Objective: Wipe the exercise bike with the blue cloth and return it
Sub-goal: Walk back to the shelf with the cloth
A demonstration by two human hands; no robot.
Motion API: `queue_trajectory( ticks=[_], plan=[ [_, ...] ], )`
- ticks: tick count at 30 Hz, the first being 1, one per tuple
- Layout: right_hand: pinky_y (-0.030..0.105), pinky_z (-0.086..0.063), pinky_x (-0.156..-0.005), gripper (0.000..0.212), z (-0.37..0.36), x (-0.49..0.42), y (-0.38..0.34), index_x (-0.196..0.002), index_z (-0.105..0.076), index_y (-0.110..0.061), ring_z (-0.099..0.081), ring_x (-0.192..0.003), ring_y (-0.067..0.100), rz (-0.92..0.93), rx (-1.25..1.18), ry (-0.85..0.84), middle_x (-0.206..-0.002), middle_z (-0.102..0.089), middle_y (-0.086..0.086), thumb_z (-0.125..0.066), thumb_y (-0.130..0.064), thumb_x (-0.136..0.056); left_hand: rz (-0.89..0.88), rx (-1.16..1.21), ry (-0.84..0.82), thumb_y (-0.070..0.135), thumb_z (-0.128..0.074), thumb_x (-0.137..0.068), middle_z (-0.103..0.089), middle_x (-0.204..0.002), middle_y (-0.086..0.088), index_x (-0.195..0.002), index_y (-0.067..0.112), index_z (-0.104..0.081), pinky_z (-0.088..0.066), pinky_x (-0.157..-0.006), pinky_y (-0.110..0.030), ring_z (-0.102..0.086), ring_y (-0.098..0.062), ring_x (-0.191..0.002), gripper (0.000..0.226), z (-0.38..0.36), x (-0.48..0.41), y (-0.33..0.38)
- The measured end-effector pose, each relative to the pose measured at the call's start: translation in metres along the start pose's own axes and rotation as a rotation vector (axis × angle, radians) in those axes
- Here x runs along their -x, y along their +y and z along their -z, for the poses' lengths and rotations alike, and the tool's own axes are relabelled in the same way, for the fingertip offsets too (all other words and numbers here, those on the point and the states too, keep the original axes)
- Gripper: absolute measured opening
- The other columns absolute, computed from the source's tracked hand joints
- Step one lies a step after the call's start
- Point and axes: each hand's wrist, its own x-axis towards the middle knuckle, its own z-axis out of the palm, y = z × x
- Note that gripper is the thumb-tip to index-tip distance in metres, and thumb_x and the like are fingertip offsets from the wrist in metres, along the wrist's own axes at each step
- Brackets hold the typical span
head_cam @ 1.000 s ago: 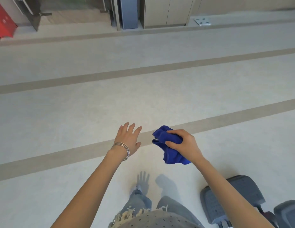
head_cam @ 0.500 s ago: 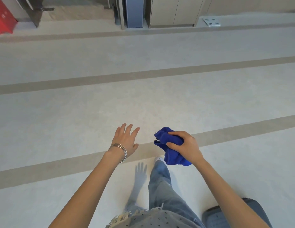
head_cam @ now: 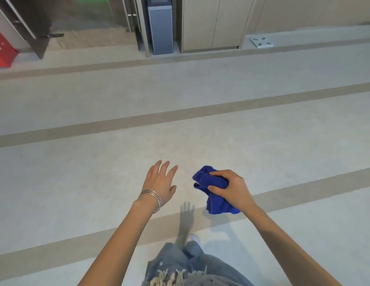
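A crumpled blue cloth (head_cam: 211, 186) is bunched in my right hand (head_cam: 231, 188), which grips it in front of me at waist height, with a corner hanging down below the fist. My left hand (head_cam: 160, 181) is held out beside it, palm down, fingers spread and empty, with silver bangles on the wrist. The two hands are a short gap apart. The exercise bike is not in view.
Pale floor with darker stripes (head_cam: 180, 115) stretches ahead. At the far wall stand a grey-blue unit (head_cam: 160, 27), beige cabinet doors (head_cam: 213, 21), a scale (head_cam: 261, 42) on the floor, an open dark door (head_cam: 25, 23) and a red object (head_cam: 2, 50) at left.
The view has moved forward across the floor. The grey bike parts at the bottom right have dropped out of view. Both hands keep the same pose, the cloth still gripped.
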Motion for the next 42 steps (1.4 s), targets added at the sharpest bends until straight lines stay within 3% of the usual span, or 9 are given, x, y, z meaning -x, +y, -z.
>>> queue_trajectory(
  ticks=[5, 11, 22, 26, 30, 35, 42],
  plan=[
    [0.020, -0.044, -0.085, 0.033, 0.015, -0.040, 0.007, -0.097, -0.062, -0.041, -0.059, -0.097, 0.003, -0.021, -0.056, -0.006, -0.102, -0.062, -0.018, -0.074, -0.025, -0.071, -0.002, -0.016, -0.045, 0.039, -0.040, -0.095, -0.010, -0.157, -0.007, -0.148, 0.023, -0.010, -0.009, -0.119, -0.041, -0.004, -0.030, -0.145, 0.064, 0.006, -0.047, 0.007],
    [0.024, -0.045, -0.088, 0.034, 0.022, -0.104, 0.011, -0.091, -0.060, -0.046, -0.058, -0.099, 0.006, -0.095, -0.072, -0.001, -0.103, -0.062, -0.015, -0.075, -0.024, -0.070, -0.018, -0.070, -0.126, 0.040, -0.039, -0.095, -0.008, -0.158, -0.006, -0.148, 0.025, -0.006, -0.005, -0.118, -0.044, -0.001, -0.030, -0.145, 0.064, 0.018, -0.115, -0.005],
    [0.022, -0.043, -0.085, 0.032, 0.056, -0.288, -0.038, -0.091, -0.058, -0.048, -0.057, -0.098, 0.005, -0.131, -0.066, 0.073, -0.103, -0.061, -0.017, -0.072, -0.025, -0.072, -0.107, -0.057, -0.088, 0.040, -0.037, -0.095, -0.010, -0.158, -0.005, -0.148, 0.025, -0.006, -0.004, -0.118, -0.045, -0.002, -0.029, -0.145, 0.063, 0.080, -0.293, -0.067],
    [0.024, -0.048, -0.082, 0.025, 0.058, -0.336, -0.047, -0.091, -0.065, -0.035, -0.060, -0.095, 0.009, -0.112, -0.072, 0.103, -0.098, -0.065, -0.012, -0.070, -0.020, -0.072, -0.119, -0.063, -0.104, 0.041, -0.035, -0.096, -0.010, -0.157, -0.004, -0.148, 0.025, -0.006, -0.004, -0.118, -0.044, -0.003, -0.028, -0.145, 0.062, 0.097, -0.345, -0.094],
    [0.022, -0.044, -0.086, 0.033, 0.065, -0.372, -0.049, -0.091, -0.060, -0.047, -0.058, -0.098, 0.005, -0.163, -0.111, 0.145, -0.104, -0.063, -0.014, -0.073, -0.022, -0.073, -0.109, -0.046, -0.128, 0.041, -0.035, -0.095, -0.011, -0.157, -0.003, -0.148, 0.026, -0.006, -0.005, -0.118, -0.043, -0.004, -0.028, -0.145, 0.062, 0.105, -0.383, -0.111],
    [0.021, -0.041, -0.085, 0.032, 0.078, -0.427, -0.044, -0.101, -0.064, -0.037, -0.057, -0.096, 0.008, -0.176, -0.076, 0.137, -0.103, -0.062, -0.012, -0.073, -0.025, -0.073, -0.115, -0.041, -0.161, 0.041, -0.037, -0.095, -0.012, -0.157, -0.003, -0.148, 0.026, -0.007, -0.006, -0.118, -0.042, -0.005, -0.028, -0.145, 0.063, 0.110, -0.436, -0.117],
    [0.019, -0.040, -0.082, 0.032, 0.116, -0.522, -0.031, -0.098, -0.062, -0.042, -0.058, -0.097, 0.007, -0.198, -0.089, 0.110, -0.103, -0.062, -0.014, -0.072, -0.026, -0.072, -0.141, -0.009, -0.164, 0.040, -0.038, -0.095, -0.014, -0.157, -0.005, -0.148, 0.025, -0.009, -0.009, -0.119, -0.041, -0.007, -0.029, -0.144, 0.062, 0.136, -0.538, -0.101]
  ],
)
